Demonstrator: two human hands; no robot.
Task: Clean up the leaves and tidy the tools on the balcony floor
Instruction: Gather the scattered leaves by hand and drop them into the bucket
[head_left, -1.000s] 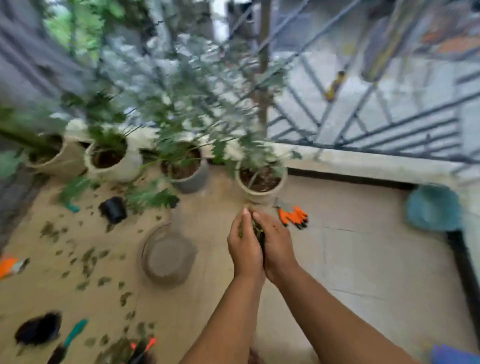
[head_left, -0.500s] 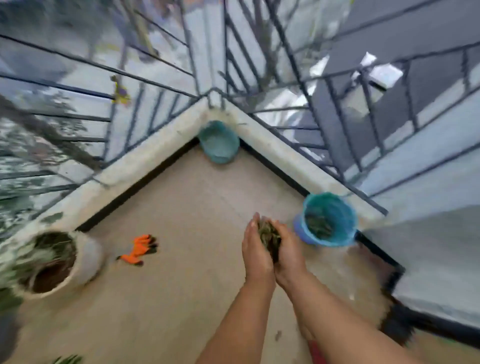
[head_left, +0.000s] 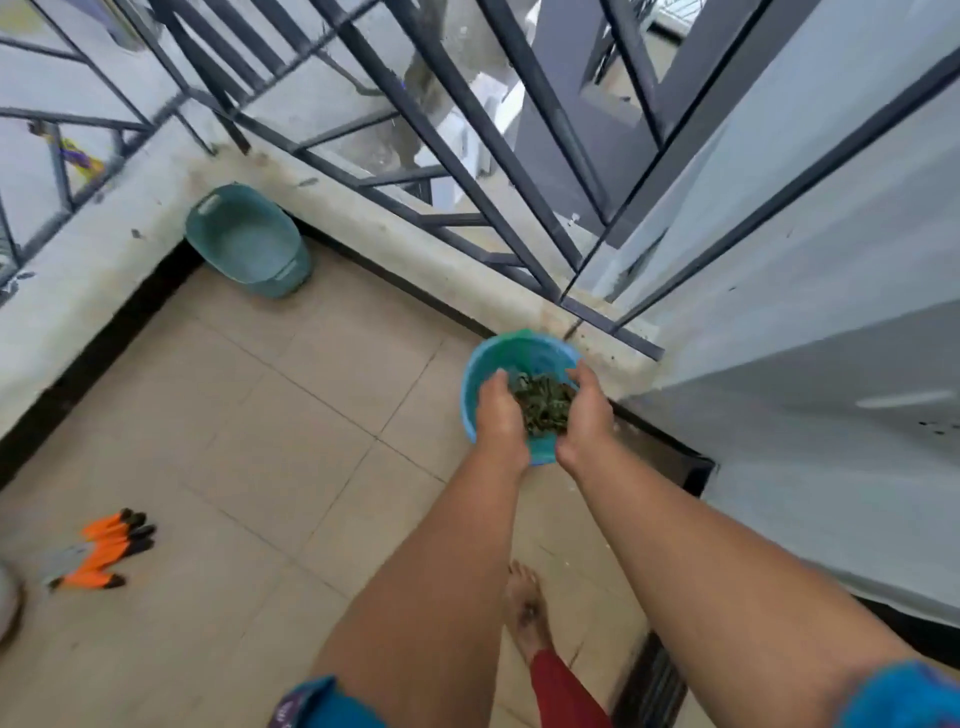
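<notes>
Cupped side by side, the left hand (head_left: 500, 415) and right hand (head_left: 583, 415) cradle a clump of leaves (head_left: 543, 402) directly above the blue bucket (head_left: 474, 382), apparently ready to tip it in. Orange-fingered gloves (head_left: 106, 550) lie well left of the bucket, untidied on the floor (head_left: 270, 441).

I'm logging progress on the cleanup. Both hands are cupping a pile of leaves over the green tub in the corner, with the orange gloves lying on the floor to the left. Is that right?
Not quite. In the head view the left hand and right hand cup the leaves over the blue bucket by the wall, not the green tub, which sits apart in the corner. The orange gloves do lie on the floor to the left.
</notes>
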